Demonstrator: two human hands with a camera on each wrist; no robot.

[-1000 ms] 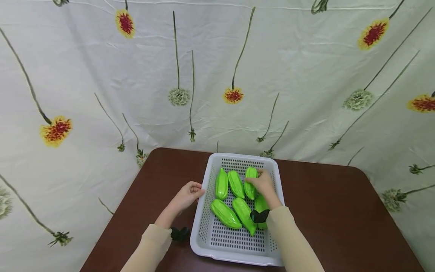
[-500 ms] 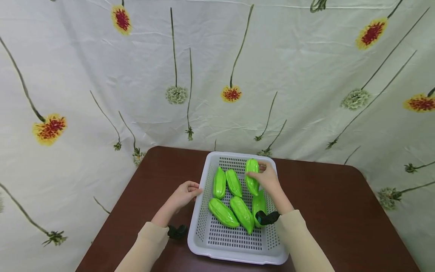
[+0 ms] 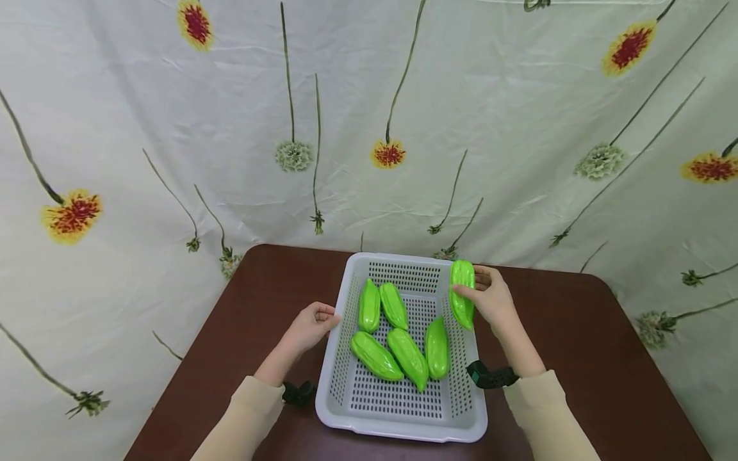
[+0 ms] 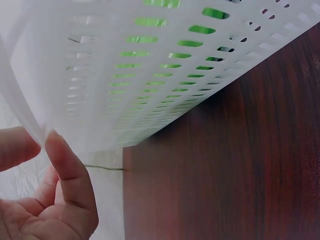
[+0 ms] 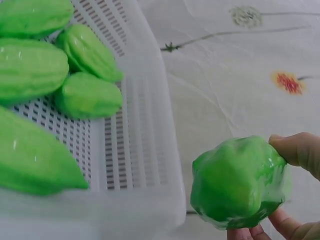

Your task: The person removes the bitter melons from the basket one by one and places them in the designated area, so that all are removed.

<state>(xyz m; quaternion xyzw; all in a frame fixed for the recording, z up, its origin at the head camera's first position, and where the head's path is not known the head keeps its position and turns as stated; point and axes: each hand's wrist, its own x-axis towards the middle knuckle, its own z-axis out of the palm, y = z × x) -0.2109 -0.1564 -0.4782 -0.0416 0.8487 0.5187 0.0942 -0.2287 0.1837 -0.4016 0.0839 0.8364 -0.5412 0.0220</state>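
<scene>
- The right hand (image 3: 492, 299) has its fingers and thumb curled around one green gourd (image 3: 462, 292), lifted clear of the others and held over the right rim of the white basket (image 3: 403, 428).
- In the right wrist view that gourd (image 5: 239, 183) sits end-on in the fingertips (image 5: 295, 150), outside and above the basket wall (image 5: 150, 150), touching nothing else.
- The left hand (image 3: 311, 325) rests at the basket's left rim; the left wrist view shows its thumb (image 4: 67, 172) and a finger at the rim's edge (image 4: 30, 125), loosely curled. Whether they pinch the rim or only touch it I cannot tell.
- Five more gourds lie inside the basket: two side by side toward the far end (image 3: 380, 306), three in a fanned row nearer the person (image 3: 406, 353).
- The basket stands on a dark brown worktop (image 3: 576, 358), with a flowered cloth (image 3: 369, 128) hung behind it.
- Step in hand, as I judge it: taking gourds out of the basket one at a time, with this one just past the rim and not yet set down.
- The next move would call for carrying the gourd sideways to the bare worktop right of the basket, lowering it until it lies flat, then loosening the fingers. The gourd looks smooth and glossy, so the hold should stay firm until it rests.
- The left hand would do well to steady the basket so it does not slide.
</scene>
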